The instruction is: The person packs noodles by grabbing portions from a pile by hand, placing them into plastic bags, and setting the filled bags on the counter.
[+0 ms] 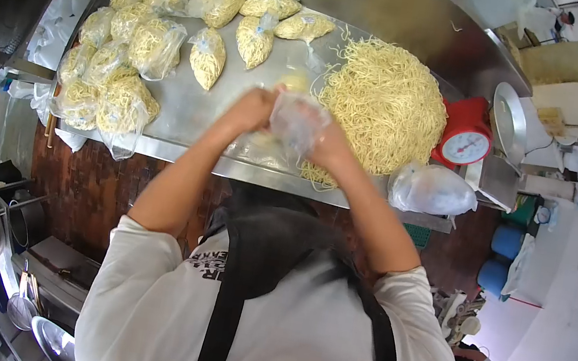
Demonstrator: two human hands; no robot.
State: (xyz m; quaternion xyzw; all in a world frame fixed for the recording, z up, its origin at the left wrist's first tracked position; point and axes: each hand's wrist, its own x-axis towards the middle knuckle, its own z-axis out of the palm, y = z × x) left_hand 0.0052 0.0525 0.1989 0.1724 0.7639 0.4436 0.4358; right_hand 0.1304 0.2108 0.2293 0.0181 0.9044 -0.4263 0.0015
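Both your hands are up at the bag (300, 118), a clear one, over the middle of the table (189, 118), just left of the noodles (391, 106)! Your left hand (258, 110) is at its left side, fingers looking curled in, but whether they're pinching plastic I can't tell. Your right hand (326, 146) is on the other side, fingers lost behind the film: spread or pressed together, no telling.

Watch the risks here: thin plastic could slip or tear if you tug unevenly, and a sleeve of film that sticks to itself could spoil the grip. Loose strands sit by the near edge; a careless forearm might sweep some off. A bump right could jog the red scale (467, 137).

Hard to make out: the bag's mouth, blurred, and a pale yellow smear just beyond it, perhaps noodles. The scale's reading? Too small to call.
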